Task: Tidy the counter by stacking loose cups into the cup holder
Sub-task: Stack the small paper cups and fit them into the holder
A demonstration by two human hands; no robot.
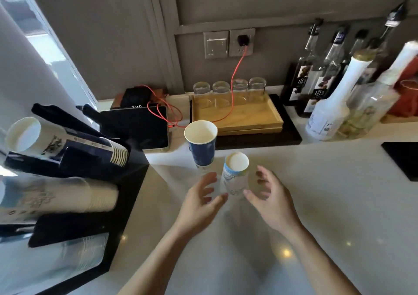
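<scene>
Both grips are spread and empty: the left hand point(199, 200) and right hand point(269, 200) flank the white cup point(235, 174), upside down on the tabletop point(316, 204) at frame centre, not touching. Closing on it looks next, then the blue cup point(202, 145) just behind. The holder point(74, 159), at left, is blurred and cut off.

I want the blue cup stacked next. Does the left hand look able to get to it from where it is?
Probably yes. The blue cup stands upright on the counter just beyond the open left hand, with nothing between them; the white cup sits off to the side.
</scene>
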